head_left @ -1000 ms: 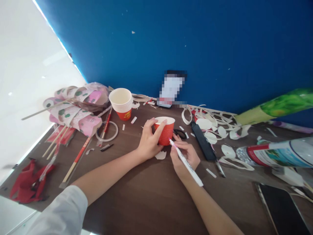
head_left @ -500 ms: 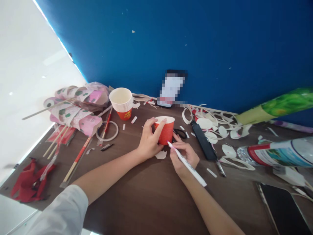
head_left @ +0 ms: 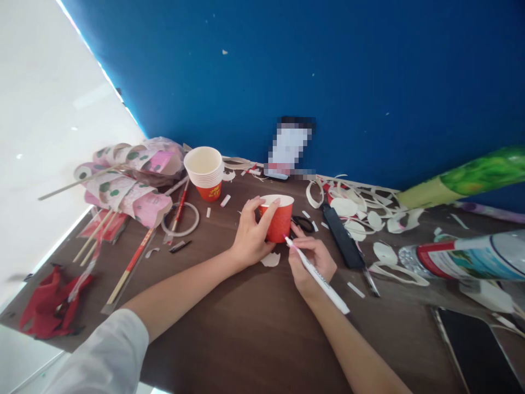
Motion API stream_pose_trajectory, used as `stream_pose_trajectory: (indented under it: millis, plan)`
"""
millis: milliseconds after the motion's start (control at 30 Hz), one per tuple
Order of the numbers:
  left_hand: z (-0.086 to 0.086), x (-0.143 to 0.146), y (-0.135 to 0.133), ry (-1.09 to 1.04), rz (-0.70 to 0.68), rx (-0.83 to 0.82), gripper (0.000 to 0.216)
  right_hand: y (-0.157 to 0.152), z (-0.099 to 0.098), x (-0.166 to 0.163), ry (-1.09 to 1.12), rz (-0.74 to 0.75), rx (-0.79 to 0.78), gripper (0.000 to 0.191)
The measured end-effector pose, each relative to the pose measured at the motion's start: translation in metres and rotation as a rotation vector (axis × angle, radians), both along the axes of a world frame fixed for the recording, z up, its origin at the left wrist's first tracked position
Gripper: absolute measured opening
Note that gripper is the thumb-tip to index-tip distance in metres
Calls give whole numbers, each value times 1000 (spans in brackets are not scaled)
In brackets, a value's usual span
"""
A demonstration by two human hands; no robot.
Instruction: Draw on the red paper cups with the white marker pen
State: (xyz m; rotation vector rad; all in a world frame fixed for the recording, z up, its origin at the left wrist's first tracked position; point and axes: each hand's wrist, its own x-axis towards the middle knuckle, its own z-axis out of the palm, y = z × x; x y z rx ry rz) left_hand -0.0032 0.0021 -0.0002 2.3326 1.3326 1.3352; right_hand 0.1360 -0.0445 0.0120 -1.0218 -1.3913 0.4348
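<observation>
A red paper cup (head_left: 279, 219) stands upright in the middle of the brown table (head_left: 229, 323). My left hand (head_left: 251, 235) is wrapped round its left side, thumb and fingers on the wall and rim. My right hand (head_left: 312, 260) grips a white marker pen (head_left: 318, 274) with a pink tip. The tip touches the lower right of the cup wall. A small white paper scrap (head_left: 270, 259) lies on the table between my hands.
A stack of paper cups (head_left: 204, 172) stands at the back left, beside pink patterned paper rolls (head_left: 127, 183), chopsticks (head_left: 131, 262) and a white ring (head_left: 180, 219). Right of the cup lie scissors (head_left: 302, 223), a black bar (head_left: 342, 241), several white cut-outs (head_left: 361, 213), a plastic bottle (head_left: 463, 260) and a phone (head_left: 471, 350).
The pen tip has shifted slightly along the cup's lower wall. My left hand has kept its hold on the cup.
</observation>
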Motion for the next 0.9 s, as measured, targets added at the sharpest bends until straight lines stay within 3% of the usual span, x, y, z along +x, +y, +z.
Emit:
stream_pose_trajectory:
  millis: [400, 633, 900]
  plan:
    - [-1, 0, 0, 11, 8, -4, 96, 0, 2, 3, -100, 17, 38, 13]
    - [1, 1, -1, 68, 72, 45, 92, -2, -1, 1, -282, -14, 155, 18]
    - [4, 2, -7, 130, 138, -21, 83, 1, -5, 1, -247, -53, 135, 17]
